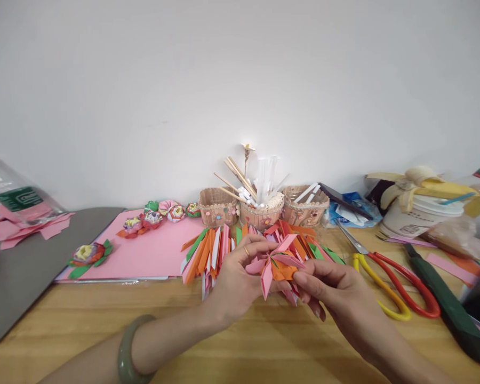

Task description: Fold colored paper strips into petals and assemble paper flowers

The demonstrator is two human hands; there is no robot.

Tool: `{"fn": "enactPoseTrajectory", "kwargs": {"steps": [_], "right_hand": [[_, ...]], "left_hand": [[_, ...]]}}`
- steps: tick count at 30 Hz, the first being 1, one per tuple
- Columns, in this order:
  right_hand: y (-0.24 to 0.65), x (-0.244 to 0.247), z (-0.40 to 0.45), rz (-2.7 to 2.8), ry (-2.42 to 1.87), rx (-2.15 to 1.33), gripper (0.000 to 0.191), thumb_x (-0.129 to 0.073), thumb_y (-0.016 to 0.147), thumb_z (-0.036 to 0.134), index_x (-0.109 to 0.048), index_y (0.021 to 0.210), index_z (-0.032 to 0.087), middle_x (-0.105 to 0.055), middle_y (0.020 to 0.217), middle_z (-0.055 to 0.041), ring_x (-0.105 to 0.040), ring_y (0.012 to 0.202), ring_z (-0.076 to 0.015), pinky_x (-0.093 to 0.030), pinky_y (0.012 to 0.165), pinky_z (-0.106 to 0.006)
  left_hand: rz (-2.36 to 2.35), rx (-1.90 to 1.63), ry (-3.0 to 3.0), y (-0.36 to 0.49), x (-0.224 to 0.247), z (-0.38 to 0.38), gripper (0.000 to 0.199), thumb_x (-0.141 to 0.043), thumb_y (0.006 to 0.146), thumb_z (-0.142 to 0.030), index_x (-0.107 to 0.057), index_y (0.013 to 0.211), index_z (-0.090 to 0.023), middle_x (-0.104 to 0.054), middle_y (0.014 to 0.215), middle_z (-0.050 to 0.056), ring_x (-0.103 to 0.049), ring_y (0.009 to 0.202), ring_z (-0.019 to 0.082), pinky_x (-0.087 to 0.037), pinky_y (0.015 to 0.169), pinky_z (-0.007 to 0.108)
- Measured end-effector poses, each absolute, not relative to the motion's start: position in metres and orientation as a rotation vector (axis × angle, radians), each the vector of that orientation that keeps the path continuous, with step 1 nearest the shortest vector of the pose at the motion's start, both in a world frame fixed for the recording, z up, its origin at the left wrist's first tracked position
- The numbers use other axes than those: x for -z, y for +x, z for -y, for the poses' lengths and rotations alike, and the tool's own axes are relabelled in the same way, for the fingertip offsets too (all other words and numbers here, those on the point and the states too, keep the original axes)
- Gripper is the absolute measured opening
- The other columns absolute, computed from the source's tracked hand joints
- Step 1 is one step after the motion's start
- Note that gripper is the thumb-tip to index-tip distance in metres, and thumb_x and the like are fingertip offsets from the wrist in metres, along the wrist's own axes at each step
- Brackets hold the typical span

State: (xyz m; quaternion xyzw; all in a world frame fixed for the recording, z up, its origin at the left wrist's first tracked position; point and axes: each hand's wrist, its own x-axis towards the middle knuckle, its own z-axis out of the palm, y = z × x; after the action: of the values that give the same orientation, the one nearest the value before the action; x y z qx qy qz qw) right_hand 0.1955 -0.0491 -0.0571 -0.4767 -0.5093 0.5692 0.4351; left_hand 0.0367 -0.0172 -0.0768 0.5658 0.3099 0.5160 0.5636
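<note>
A pink and orange folded-paper flower (267, 261) is held up between both hands in front of the baskets. My left hand (240, 280), with a ring and a green bangle at the wrist, grips its left side and underside. At its right edge, my right hand (330, 282) pinches a petal between thumb and fingers. Behind the hands lie folded paper strips (204, 256) in orange, pink, white and green, partly hidden by the hands and the flower.
Finished paper flowers (88, 255) rest around pink paper sheets (124, 261) on the left. Three small woven baskets (218, 210) stand by the wall. Scissors (404, 288), a dark green cutter (444, 304) and a lidded tub (420, 216) with a banana peel are at the right.
</note>
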Motion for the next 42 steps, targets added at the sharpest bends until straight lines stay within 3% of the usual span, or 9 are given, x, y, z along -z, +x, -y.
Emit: {"fn": "enactPoseTrajectory", "kwargs": {"steps": [8, 14, 16, 18, 21, 25, 30, 37, 42], "right_hand": [[0.187, 0.062, 0.052, 1.218, -1.177, -1.450, 0.035, -0.065, 0.069, 0.045, -0.055, 0.054, 0.015, -0.048, 0.048, 0.0038, -0.038, 0.039, -0.0046, -0.028, 0.037, -0.017], [0.193, 0.061, 0.057, 1.402, -1.263, -1.176, 0.035, -0.060, 0.074, 0.045, -0.054, 0.054, 0.017, -0.046, 0.046, 0.0030, -0.037, 0.041, -0.0075, -0.030, 0.039, -0.020], [0.200, 0.062, 0.059, 1.461, -1.174, -0.861, 0.025, -0.056, 0.080, 0.038, -0.059, 0.064, 0.019, -0.051, 0.055, 0.0013, -0.046, 0.050, -0.0108, -0.038, 0.046, -0.022], [0.206, 0.064, 0.059, 1.553, -1.064, -0.599, 0.015, -0.054, 0.083, 0.032, -0.063, 0.092, 0.024, -0.057, 0.074, -0.0012, -0.052, 0.066, -0.0140, -0.044, 0.059, -0.025], [0.208, 0.066, 0.056, 1.805, -1.006, -0.382, 0.039, -0.056, 0.082, 0.027, -0.051, 0.121, 0.031, -0.054, 0.084, -0.0024, -0.053, 0.077, -0.0162, -0.046, 0.066, -0.027], [0.203, 0.070, 0.052, 1.927, -1.007, -0.295, 0.053, -0.060, 0.079, 0.023, -0.042, 0.128, 0.033, -0.055, 0.097, -0.0040, -0.054, 0.087, -0.0182, -0.048, 0.073, -0.029], [0.201, 0.071, 0.049, 1.964, -1.004, -0.195, 0.053, -0.055, 0.081, 0.014, -0.042, 0.128, 0.033, -0.055, 0.095, -0.0038, -0.054, 0.086, -0.0174, -0.048, 0.071, -0.029], [0.202, 0.074, 0.050, 2.039, -1.016, 0.034, 0.073, -0.062, 0.075, 0.041, -0.026, 0.138, 0.029, -0.050, 0.097, -0.0079, -0.052, 0.087, -0.0227, -0.049, 0.070, -0.034], [0.203, 0.079, 0.046, 2.078, -1.081, 0.185, 0.089, -0.057, 0.070, 0.058, -0.014, 0.141, 0.024, -0.042, 0.120, -0.0160, -0.043, 0.108, -0.0335, -0.043, 0.084, -0.048]], "left_hand": [[-0.744, -1.200, 1.246, 0.037, 0.070, 0.023, 0.042, -0.080, 0.049, -0.016, -0.066, 0.088, -0.022, -0.051, 0.100, 0.001, -0.055, 0.091, 0.015, -0.048, 0.080, 0.026], [-0.651, -0.997, 0.820, 0.038, 0.066, 0.023, 0.050, -0.078, 0.055, -0.027, -0.059, 0.100, -0.019, -0.062, 0.087, 0.002, -0.059, 0.067, 0.011, -0.050, 0.068, 0.027], [-0.521, -0.925, 0.820, 0.037, 0.067, 0.023, 0.046, -0.074, 0.061, -0.034, -0.059, 0.101, -0.016, -0.064, 0.085, 0.005, -0.061, 0.070, 0.015, -0.051, 0.068, 0.031], [-0.413, -0.843, 0.844, 0.036, 0.069, 0.023, 0.040, -0.070, 0.065, -0.039, -0.062, 0.095, -0.013, -0.066, 0.081, 0.007, -0.062, 0.067, 0.017, -0.051, 0.065, 0.033], [-0.375, -0.779, 0.809, 0.036, 0.071, 0.023, 0.034, -0.067, 0.068, -0.040, -0.064, 0.087, -0.012, -0.066, 0.076, 0.007, -0.062, 0.064, 0.015, -0.051, 0.064, 0.029], [-0.416, -0.772, 0.740, 0.035, 0.071, 0.021, 0.033, -0.067, 0.068, -0.041, -0.064, 0.086, -0.013, -0.067, 0.080, 0.006, -0.062, 0.069, 0.015, -0.049, 0.063, 0.026], [-0.413, -0.665, 0.680, 0.035, 0.065, 0.015, 0.055, -0.040, 0.078, -0.059, -0.062, 0.099, -0.013, -0.067, 0.089, 0.011, -0.063, 0.075, 0.020, -0.050, 0.067, 0.033], [-0.665, -0.705, 0.683, 0.037, 0.067, 0.014, 0.040, -0.047, 0.079, -0.051, -0.059, 0.096, -0.016, -0.065, 0.092, 0.007, -0.062, 0.074, 0.016, -0.048, 0.054, 0.023], [-0.680, -0.675, 0.759, 0.038, 0.070, 0.018, 0.047, -0.042, 0.079, -0.056, -0.061, 0.092, -0.015, -0.065, 0.080, 0.007, -0.060, 0.064, 0.014, -0.046, 0.052, 0.022]]}}
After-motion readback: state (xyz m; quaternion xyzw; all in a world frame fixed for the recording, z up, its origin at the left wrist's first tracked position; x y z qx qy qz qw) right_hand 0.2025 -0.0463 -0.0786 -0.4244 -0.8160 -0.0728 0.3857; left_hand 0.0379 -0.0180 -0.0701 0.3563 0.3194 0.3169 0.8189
